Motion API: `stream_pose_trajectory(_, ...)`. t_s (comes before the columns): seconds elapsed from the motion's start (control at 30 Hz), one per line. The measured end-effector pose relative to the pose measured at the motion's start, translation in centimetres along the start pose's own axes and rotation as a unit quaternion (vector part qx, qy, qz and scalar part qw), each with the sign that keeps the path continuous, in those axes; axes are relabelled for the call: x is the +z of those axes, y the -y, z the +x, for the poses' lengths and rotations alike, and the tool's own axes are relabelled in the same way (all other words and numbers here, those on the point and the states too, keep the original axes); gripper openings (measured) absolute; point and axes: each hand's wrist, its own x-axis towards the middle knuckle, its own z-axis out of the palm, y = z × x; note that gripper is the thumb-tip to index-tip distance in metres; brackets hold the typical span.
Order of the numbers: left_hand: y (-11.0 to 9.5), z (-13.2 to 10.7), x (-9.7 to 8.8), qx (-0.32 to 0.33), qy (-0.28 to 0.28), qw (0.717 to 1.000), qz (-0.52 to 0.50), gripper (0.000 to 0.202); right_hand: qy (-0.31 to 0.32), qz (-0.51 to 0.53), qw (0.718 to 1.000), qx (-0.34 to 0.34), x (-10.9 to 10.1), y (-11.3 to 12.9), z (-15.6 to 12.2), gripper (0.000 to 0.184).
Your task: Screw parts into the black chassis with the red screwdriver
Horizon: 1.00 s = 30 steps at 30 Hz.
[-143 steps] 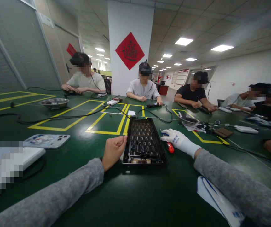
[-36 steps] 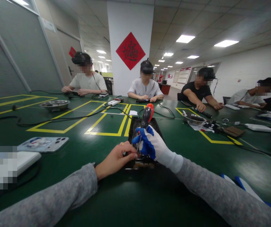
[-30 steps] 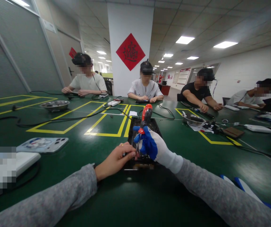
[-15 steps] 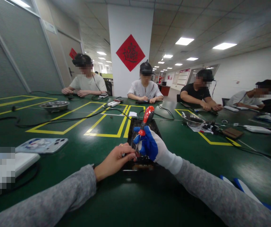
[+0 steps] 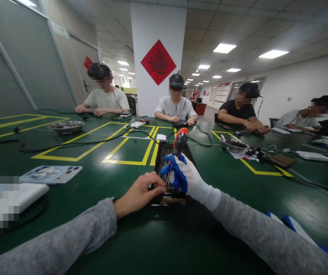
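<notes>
In the head view, my right hand [image 5: 191, 177] wears a white glove with blue coating and is closed around a red and black screwdriver [image 5: 180, 142]. The handle points up and the shaft slants down to the left. Below it lies a black rectangular casing [image 5: 168, 147] with parts inside that I cannot make out. Bare, with a ring on one finger, my left hand [image 5: 141, 191] rests at the casing's left side. Its thumb and fingers pinch together close to the screwdriver tip; whatever is between them is hidden.
On the left lie a phone [image 5: 51, 174] and a white device [image 5: 34, 194]. Metal bowls [image 5: 66, 128] stand farther off, and black cables [image 5: 95, 142] cross the green table. A spare glove [image 5: 301, 229] lies at right. Several people sit opposite.
The screwdriver handle has shifted slightly right, and my gloved fingers have moved around it, covering its lower red part. My left hand stays nearly in place.
</notes>
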Motion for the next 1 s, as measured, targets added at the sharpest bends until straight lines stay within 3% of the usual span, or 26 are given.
stream_pose_trajectory(0.2, -0.1, 0.0, -0.1, 0.023, 0.014, 1.0, 0.011, 0.022, 0.075, 0.06, 0.989, 0.112, -1.5, 0.7, 1.4, 0.039)
stream_pose_trajectory(0.3, 0.0, 0.0, -0.1, 0.026, 0.011, 1.0, 0.014, 0.022, 0.09, 0.021, 0.991, 0.093, -1.9, 0.9, 1.2, 0.035)
stream_pose_trajectory(0.57, 0.2, 0.0, -0.1, 0.004, -0.001, 1.0, 0.002, 0.021, 0.016, -0.051, 0.998, 0.019, -1.5, 0.2, 0.1, 0.034)
stream_pose_trajectory(0.77, 0.0, 0.1, -0.1, 0.013, 0.012, 1.0, 0.005, 0.023, 0.045, 0.017, 0.996, 0.073, -1.7, 0.4, 0.7, 0.038)
stream_pose_trajectory(1.0, -0.3, 0.0, -0.2, 0.014, 0.013, 1.0, 0.012, 0.025, 0.021, -0.061, 0.997, 0.044, -1.0, 0.5, 0.1, 0.037)
